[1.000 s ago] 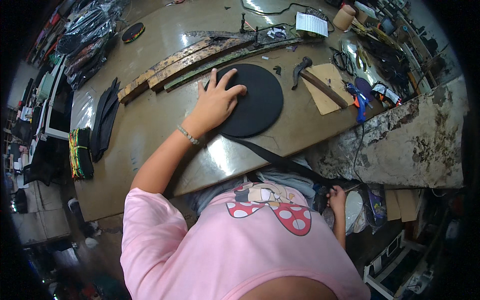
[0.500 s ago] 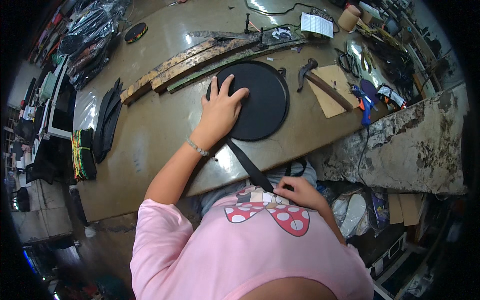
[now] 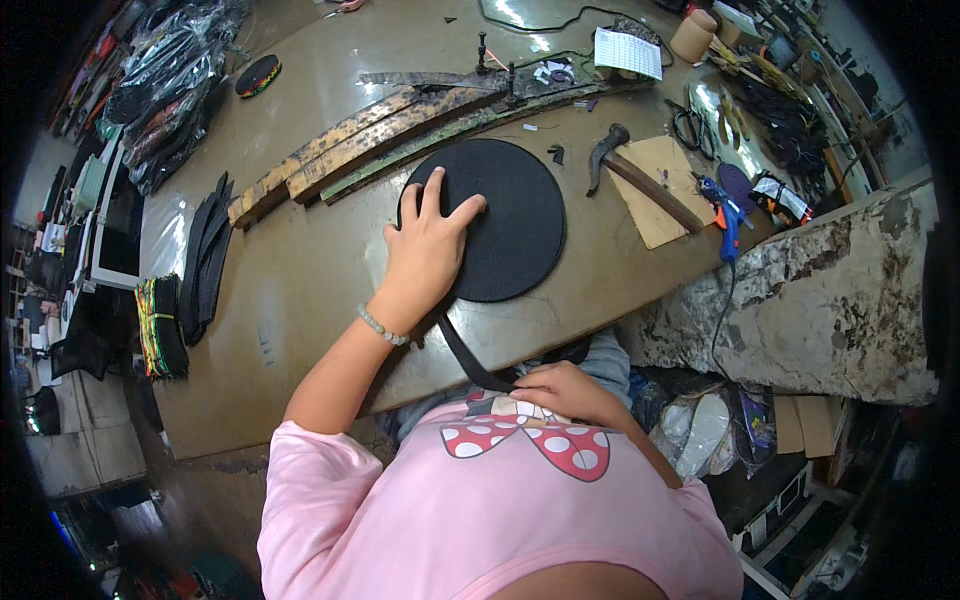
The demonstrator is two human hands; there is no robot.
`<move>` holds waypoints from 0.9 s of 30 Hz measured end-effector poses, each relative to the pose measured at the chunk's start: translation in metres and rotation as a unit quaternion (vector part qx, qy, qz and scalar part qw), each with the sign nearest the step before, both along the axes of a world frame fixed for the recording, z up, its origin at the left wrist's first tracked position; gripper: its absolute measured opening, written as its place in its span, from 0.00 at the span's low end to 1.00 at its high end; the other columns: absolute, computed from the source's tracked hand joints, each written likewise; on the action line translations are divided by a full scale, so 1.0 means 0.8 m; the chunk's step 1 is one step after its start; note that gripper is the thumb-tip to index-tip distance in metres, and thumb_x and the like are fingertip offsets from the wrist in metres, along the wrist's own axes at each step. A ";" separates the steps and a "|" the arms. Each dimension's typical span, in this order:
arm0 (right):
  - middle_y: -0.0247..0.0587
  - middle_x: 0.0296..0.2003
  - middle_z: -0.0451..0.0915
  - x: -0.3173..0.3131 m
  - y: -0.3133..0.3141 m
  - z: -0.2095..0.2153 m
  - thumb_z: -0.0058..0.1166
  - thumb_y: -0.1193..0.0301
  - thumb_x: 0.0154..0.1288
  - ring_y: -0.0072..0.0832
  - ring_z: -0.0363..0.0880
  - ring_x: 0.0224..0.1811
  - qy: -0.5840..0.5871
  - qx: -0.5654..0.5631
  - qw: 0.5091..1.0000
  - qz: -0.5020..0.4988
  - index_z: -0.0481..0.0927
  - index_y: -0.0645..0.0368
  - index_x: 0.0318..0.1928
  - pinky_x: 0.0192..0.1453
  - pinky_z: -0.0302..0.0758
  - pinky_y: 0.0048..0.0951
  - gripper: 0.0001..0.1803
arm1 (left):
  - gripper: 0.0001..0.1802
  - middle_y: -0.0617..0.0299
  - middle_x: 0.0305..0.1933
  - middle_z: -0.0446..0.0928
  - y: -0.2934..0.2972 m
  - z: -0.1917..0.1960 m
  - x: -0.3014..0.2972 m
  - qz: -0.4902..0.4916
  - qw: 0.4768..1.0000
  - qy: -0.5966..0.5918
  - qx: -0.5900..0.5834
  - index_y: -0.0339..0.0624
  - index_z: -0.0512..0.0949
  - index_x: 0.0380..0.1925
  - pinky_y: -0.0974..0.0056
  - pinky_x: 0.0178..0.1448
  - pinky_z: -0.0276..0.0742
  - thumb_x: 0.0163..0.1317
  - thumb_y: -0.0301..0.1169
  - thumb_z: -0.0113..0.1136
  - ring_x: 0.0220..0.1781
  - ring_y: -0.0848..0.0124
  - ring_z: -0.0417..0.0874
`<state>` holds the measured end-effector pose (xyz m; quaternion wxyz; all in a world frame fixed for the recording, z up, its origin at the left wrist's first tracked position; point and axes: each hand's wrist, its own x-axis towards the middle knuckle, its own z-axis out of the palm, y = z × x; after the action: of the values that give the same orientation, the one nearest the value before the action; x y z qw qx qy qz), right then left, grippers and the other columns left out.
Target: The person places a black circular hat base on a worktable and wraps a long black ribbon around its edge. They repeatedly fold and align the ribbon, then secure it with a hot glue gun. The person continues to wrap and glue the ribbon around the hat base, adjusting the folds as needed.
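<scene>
A flat black disc point(image 3: 515, 225) lies on the worktable, and my left hand point(image 3: 425, 255) rests on its left side with fingers spread. From under that hand a black strap point(image 3: 468, 355) runs over the table's front edge toward me. My right hand point(image 3: 565, 390) is at my lap with its fingers closed on the strap's near end. How the strap joins the disc is hidden beneath my left hand and wrist.
Long wooden bars point(image 3: 370, 140) lie behind the disc. To the right are a hammer point(image 3: 650, 185), a tan board point(image 3: 660, 165), a blue glue gun point(image 3: 727, 215) and scissors point(image 3: 690, 128). Black strips point(image 3: 207, 260) and a colourful bundle point(image 3: 160, 328) lie at the left.
The disc has slid a little nearer to me and left, with my left hand on it. My right hand has moved slightly left, and the strap now bends more at its near end.
</scene>
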<state>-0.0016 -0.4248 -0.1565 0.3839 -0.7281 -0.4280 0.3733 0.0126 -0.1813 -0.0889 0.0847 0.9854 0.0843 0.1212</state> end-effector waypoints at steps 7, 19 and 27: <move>0.51 0.30 0.80 0.039 -0.159 -0.054 0.51 0.72 0.59 0.35 0.80 0.31 -0.089 -0.095 0.920 -0.369 0.79 0.67 0.36 0.38 0.73 0.30 0.10 | 0.18 0.52 0.65 0.56 0.003 -0.007 0.005 0.011 0.999 0.001 0.038 0.64 0.70 0.48 0.26 0.50 0.57 0.63 0.26 0.40 0.66 0.43 0.54; 0.52 0.34 0.79 0.029 -0.043 0.027 0.59 0.62 0.54 0.41 0.78 0.34 0.056 -0.135 0.987 -0.061 0.73 0.62 0.49 0.40 0.74 0.34 0.25 | 0.22 0.51 0.64 0.56 -0.001 -0.001 0.004 0.022 1.000 0.016 0.000 0.65 0.68 0.51 0.32 0.46 0.64 0.60 0.24 0.41 0.65 0.42 0.55; 0.51 0.27 0.78 0.049 -0.171 -0.096 0.51 0.61 0.62 0.32 0.77 0.30 0.001 -0.154 0.898 -0.413 0.78 0.64 0.36 0.37 0.72 0.33 0.16 | 0.20 0.52 0.64 0.56 -0.001 0.000 0.002 0.028 0.998 0.020 0.043 0.64 0.69 0.50 0.22 0.49 0.55 0.63 0.25 0.40 0.66 0.42 0.52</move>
<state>0.0373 -0.5615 -0.2337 0.3874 -0.8888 -0.0261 0.2434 0.0144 -0.1823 -0.0890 0.0372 0.9876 0.1078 0.1076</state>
